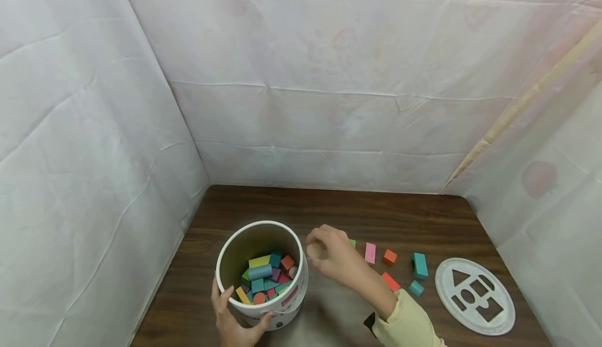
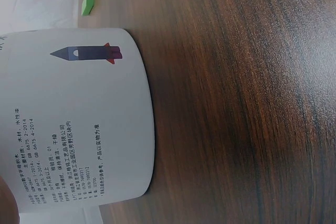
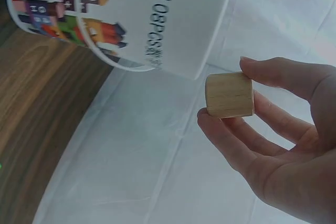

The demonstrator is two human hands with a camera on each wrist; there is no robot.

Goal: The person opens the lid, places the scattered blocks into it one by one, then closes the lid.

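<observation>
A white bucket (image 1: 257, 310) stands on the table with several coloured wooden blocks (image 1: 260, 272) inside. My left hand (image 1: 237, 326) holds it at the near left side, fingers spread against the wall and rim. Printed text and a rocket show on the bucket's side in the left wrist view. Just right of the rim, my right hand (image 1: 336, 255) pinches a plain wooden block (image 3: 229, 95) between thumb and fingertips. That block is held up beside the bucket in the right wrist view.
Right of the right hand lie several loose blocks, among them a pink one (image 1: 370, 253), an orange one (image 1: 389, 256) and a teal one (image 1: 420, 265). A white lid (image 1: 498, 310) with shaped holes lies farther right. White sheeting (image 1: 301, 122) surrounds the brown table (image 1: 376, 206).
</observation>
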